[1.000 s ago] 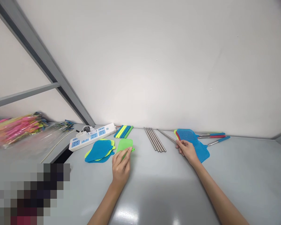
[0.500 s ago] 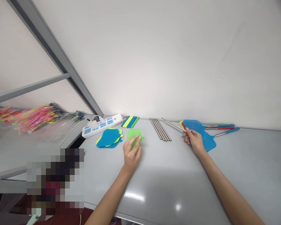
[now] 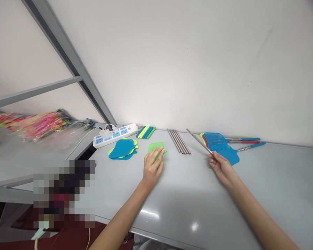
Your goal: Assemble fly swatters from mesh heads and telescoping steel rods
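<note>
Gripping a silver metal tube [image 3: 199, 140] by one end, seemingly to free its length, my right hand [image 3: 223, 169] sits right of the parallel silver metal rods [image 3: 178, 141]; left of them, my half-curled left hand [image 3: 153, 165] overlaps a green plastic mesh paddle [image 3: 156, 144], pinching or merely steadying, I cannot tell.

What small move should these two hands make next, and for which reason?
Probably bring the metal rod toward the stub of the green mesh head: the right hand holds the rod, the left hand touches the head, and the swatters at right have rods joined to heads.
</note>
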Demonstrator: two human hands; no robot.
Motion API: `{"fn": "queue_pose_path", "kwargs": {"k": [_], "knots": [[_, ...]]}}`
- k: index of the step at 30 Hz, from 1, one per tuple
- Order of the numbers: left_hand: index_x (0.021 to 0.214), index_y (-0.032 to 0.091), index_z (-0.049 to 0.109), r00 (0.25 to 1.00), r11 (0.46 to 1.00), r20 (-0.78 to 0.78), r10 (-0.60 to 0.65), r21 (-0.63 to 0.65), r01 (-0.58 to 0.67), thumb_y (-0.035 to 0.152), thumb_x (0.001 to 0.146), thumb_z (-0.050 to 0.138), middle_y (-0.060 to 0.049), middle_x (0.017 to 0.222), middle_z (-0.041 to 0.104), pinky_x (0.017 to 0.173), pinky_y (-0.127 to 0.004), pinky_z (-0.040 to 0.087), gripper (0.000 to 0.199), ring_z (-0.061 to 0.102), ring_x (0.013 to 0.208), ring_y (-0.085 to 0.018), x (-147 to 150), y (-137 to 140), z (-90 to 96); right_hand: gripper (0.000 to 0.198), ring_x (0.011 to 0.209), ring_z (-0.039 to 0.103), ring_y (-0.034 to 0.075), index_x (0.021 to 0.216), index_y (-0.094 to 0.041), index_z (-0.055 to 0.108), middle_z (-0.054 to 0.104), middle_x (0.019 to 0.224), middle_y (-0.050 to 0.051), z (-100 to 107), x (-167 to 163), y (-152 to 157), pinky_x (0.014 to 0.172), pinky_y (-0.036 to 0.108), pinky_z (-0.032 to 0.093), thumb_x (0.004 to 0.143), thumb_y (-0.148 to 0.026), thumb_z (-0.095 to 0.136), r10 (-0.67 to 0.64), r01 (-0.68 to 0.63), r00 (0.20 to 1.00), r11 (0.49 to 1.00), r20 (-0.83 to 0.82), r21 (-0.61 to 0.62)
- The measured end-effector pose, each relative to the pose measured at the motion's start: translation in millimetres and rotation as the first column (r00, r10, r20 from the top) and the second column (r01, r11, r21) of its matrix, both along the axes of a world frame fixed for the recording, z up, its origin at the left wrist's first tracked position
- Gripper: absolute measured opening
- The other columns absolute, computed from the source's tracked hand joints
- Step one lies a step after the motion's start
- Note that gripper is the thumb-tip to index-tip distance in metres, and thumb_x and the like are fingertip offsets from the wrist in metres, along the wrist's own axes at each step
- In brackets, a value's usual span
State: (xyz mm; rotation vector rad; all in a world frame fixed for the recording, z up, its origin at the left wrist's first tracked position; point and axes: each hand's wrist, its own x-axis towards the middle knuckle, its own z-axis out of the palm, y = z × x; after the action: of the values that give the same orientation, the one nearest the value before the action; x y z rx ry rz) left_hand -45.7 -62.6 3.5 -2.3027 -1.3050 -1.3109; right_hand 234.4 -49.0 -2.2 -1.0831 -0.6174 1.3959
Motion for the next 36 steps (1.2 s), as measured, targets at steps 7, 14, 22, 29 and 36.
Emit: {"fn": "queue_pose_path", "kwargs": {"k": [7, 14, 22, 29, 36], "knots": [[0.131, 0.022, 0.025, 1.000, 0.994, 0.002, 0.006, -0.105, -0.005, 0.005, 0.080, 0.034, -0.009, 0.126, 0.044, 0.093, -0.038, 0.029, 0.054, 0.032, 0.121, -0.021, 3.9, -4.7, 1.6, 0.013, 0.058, 0.049, 0.009, 0.073, -0.020, 0.060, 0.056, 0.071, 0.001, -8.5, -6.5, -7.6, 0.052, 0.021, 0.044, 0.067, -0.031, 0.063, -0.005, 0.003, 0.983, 1.000, -0.185, -0.009], [0.133, 0.023, 0.014, 0.997, 0.957, 0.030, -0.077, -0.278, 0.083, 0.011, 0.084, 0.030, -0.006, 0.133, 0.034, 0.098, -0.039, 0.026, 0.053, 0.022, 0.125, -0.018, 11.9, -6.5, -1.0, 0.011, 0.057, 0.048, 0.009, 0.071, -0.020, 0.061, 0.057, 0.069, 0.000, -8.1, -2.0, -6.6, 0.052, 0.021, 0.043, 0.068, -0.030, 0.063, -0.007, -0.001, 0.937, 1.000, -0.349, -0.023], [0.134, 0.023, 0.007, 0.999, 0.820, 0.041, -0.021, -0.571, 0.041, 0.030, 0.087, 0.029, -0.003, 0.140, 0.018, 0.103, -0.040, 0.016, 0.052, 0.011, 0.128, -0.017, 14.1, -5.7, 1.2, 0.014, 0.062, 0.050, 0.010, 0.076, -0.019, 0.062, 0.058, 0.069, 0.002, -6.9, -4.7, -7.3, 0.056, 0.022, 0.044, 0.071, -0.032, 0.059, 0.015, -0.017, 0.953, 1.000, -0.304, -0.004], [0.134, 0.021, -0.001, 0.997, 0.778, -0.062, 0.035, -0.625, -0.066, 0.039, 0.086, 0.029, -0.005, 0.141, 0.011, 0.102, -0.046, 0.012, 0.060, 0.003, 0.128, -0.022, 14.9, -4.0, -0.5, 0.013, 0.064, 0.051, 0.010, 0.077, -0.019, 0.063, 0.058, 0.067, 0.001, -7.9, -4.2, -8.3, 0.058, 0.021, 0.044, 0.072, -0.030, 0.058, 0.008, -0.008, 0.961, 1.000, -0.275, 0.003], [0.134, 0.022, 0.001, 0.982, 0.783, -0.188, 0.026, -0.606, -0.137, 0.043, 0.084, 0.028, -0.006, 0.141, 0.011, 0.101, -0.046, 0.013, 0.061, 0.003, 0.128, -0.023, 15.7, -4.0, -0.4, 0.014, 0.061, 0.050, 0.010, 0.077, -0.019, 0.063, 0.058, 0.067, 0.002, -7.3, -5.1, -8.1, 0.057, 0.021, 0.044, 0.074, -0.031, 0.056, 0.031, -0.031, 0.964, 1.000, -0.264, 0.004]]}}
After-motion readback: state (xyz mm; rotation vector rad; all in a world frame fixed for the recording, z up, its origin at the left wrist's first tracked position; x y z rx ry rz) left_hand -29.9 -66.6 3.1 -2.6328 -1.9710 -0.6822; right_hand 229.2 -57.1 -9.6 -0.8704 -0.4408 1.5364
